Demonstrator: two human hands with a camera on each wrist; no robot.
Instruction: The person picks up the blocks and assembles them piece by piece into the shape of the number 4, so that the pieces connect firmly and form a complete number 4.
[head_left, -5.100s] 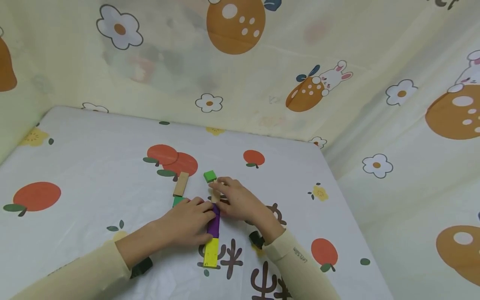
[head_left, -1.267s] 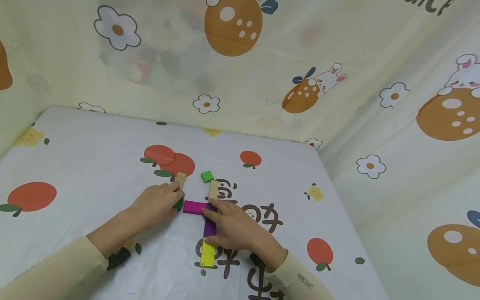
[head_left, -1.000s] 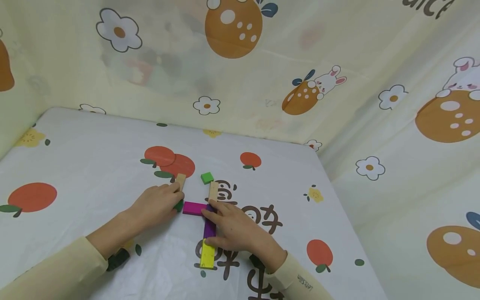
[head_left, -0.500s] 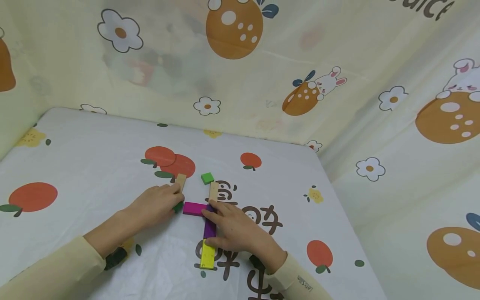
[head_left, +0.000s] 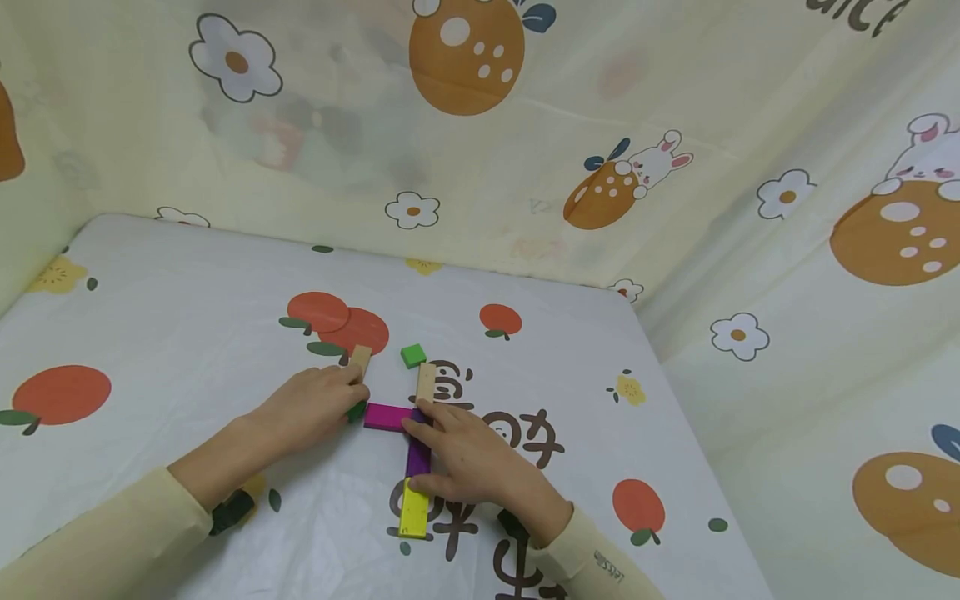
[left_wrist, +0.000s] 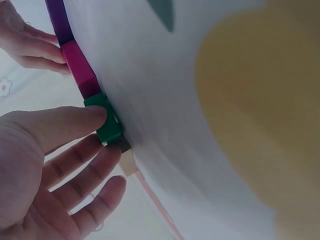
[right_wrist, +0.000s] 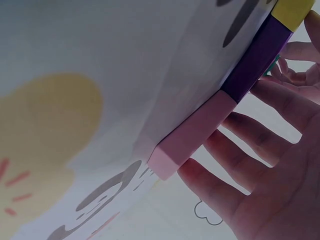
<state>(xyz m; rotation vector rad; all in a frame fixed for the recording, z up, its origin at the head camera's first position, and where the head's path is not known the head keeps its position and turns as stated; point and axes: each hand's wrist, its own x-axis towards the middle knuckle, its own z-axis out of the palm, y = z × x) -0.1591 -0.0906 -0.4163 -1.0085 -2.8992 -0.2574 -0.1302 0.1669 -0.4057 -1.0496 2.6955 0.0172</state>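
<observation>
- On the white tablecloth (head_left: 570, 367), the left hand (head_left: 315, 408) pinched a dark green block (left_wrist: 109, 130) between thumb and fingers.
- Just beyond the dark green block, the left wooden block (head_left: 362, 358) pointed away from the person, partly covered by the fingers.
- Beside the dark green block lay a magenta block (head_left: 386, 417), running crosswise toward a purple block (head_left: 418, 458).
- The right hand (head_left: 472, 454) reached over the purple block with its fingers loosely spread and touching it; the thumb rested by the far end of a yellow block (head_left: 414, 510).
- That yellow block lay in line with the purple block, on the person's side.
- Farther away, the right wooden block (head_left: 426, 383) extended the line, with a small light green block (head_left: 412, 356) near its far end, set askew; whether they touched could not be told.
- In the right wrist view, a pink block (right_wrist: 195, 132) met the purple block, alongside the fingers.
</observation>
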